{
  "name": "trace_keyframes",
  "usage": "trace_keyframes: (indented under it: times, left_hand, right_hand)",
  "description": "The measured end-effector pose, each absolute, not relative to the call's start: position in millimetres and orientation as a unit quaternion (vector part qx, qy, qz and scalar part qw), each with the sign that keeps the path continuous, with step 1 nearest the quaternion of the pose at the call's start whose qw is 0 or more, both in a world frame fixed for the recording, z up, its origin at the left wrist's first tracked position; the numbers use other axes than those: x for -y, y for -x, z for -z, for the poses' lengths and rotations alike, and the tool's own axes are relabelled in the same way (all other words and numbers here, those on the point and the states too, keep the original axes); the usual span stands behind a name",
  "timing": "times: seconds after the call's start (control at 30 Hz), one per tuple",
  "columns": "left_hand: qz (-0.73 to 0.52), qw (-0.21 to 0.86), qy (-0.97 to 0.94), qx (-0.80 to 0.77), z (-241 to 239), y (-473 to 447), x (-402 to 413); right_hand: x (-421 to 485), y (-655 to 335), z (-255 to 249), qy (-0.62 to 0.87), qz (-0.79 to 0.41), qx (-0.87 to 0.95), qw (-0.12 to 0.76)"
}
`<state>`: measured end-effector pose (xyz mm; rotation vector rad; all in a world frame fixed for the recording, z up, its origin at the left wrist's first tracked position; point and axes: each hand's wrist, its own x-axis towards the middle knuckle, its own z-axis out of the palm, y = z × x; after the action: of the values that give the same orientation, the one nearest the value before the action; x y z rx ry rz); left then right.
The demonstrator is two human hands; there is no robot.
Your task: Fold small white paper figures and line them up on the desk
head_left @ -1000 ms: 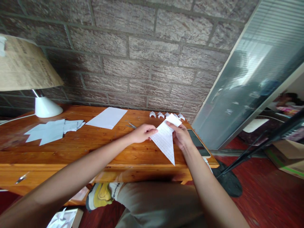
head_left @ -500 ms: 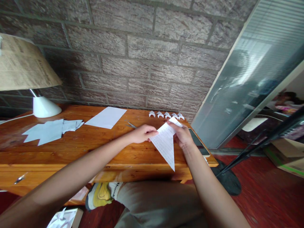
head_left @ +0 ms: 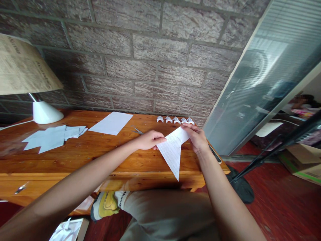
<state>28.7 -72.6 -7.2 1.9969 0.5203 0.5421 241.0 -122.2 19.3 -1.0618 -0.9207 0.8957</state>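
Observation:
A folded sheet of lined paper (head_left: 173, 150) is held up over the front edge of the wooden desk (head_left: 105, 160), its pointed corner hanging down. My left hand (head_left: 149, 140) pinches its left edge between thumb and fingers. At the upper right end of the sheet, my right hand (head_left: 197, 136) grips the paper, thumb and fingers closed on it. Behind my left hand lie scissors (head_left: 138, 131), partly hidden by it. Several small folded paper pieces (head_left: 176, 120) stand in a row at the back of the desk, just beyond the sheet.
A white sheet (head_left: 111, 123) and a pile of cut paper pieces (head_left: 47, 137) lie on the left. A lamp (head_left: 47, 113) stands behind them. A phone (head_left: 216, 155) is partly hidden by my right arm. A box of paper (head_left: 72, 229) sits below; another person is at far right.
My right hand has shifted slightly right and turned, so more of the paper's upper right end shows. The hanging corner has swung a little left. My left hand keeps its pinch.

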Motion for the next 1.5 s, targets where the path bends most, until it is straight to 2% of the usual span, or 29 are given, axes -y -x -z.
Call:
trace_keyframes:
  times: [0.27, 0.53, 0.73, 1.13, 1.3, 1.5]
  left_hand:
    - [-0.231, 0.483, -0.818, -0.213, 10, -28, 70]
    - [-0.218, 0.494, -0.814, -0.215, 9, -27, 71]
    - [-0.22, 0.492, -0.816, -0.209, 7, -28, 73]
    - [-0.262, 0.539, -0.769, -0.221, 3, -29, 70]
    - [-0.35, 0.507, -0.737, -0.277, 0, -26, 65]
    - [-0.479, 0.47, -0.664, -0.33, 3, -20, 53]
  right_hand:
    - [121, -242, -17, 0.488, -0.38, 0.422, 0.663]
    - [119, -261, -18, 0.459, -0.421, 0.337, 0.706]
    - [122, -255, -15, 0.468, -0.441, 0.448, 0.621]
    - [119, -248, -14, 0.501, -0.343, 0.434, 0.666]
    - [117, -250, -10, 0.495, -0.343, 0.427, 0.674]
    - [118, -244, -9, 0.5, -0.355, 0.47, 0.635]
